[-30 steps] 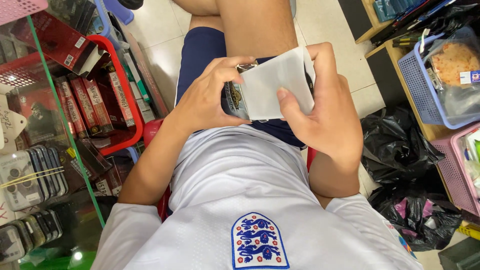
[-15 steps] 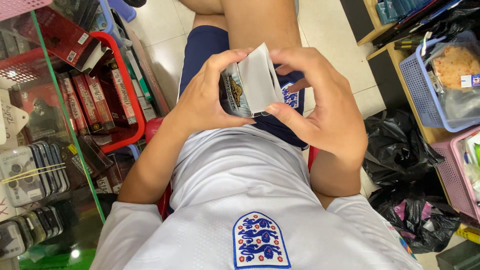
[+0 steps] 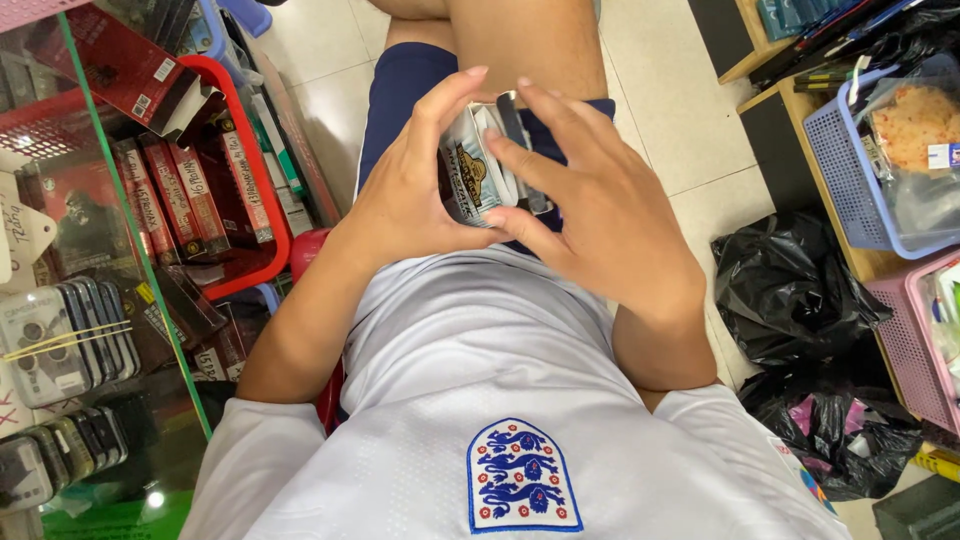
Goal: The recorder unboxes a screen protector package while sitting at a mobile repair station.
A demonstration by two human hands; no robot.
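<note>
Open room: I see a strip of pale tiled floor beyond the knee as the only free space; everything else crowds in close.
Left edge: a glass display case stands just beside the left arm, with a red basket of dark red boxes behind its green-edged pane.
Right edge: a blue basket and a pink basket sit on a wooden shelf, near the right elbow; black plastic bags lie on the floor under them.
Small pack: a small printed pack with a white flap is held on edge above the lap, over the dark blue shorts, between both hands.
Left hand: I see the left hand grasping the pack from its printed side, thumb under it, fingers curved up over its top.
Right hand: the right hand touches the pack's other side, index finger and thumb pressed to its edge, the remaining fingers spread and raised.
Relation: both hands meet on the pack; it sits in front of the white shirt, clear of both baskets and the case.
</note>
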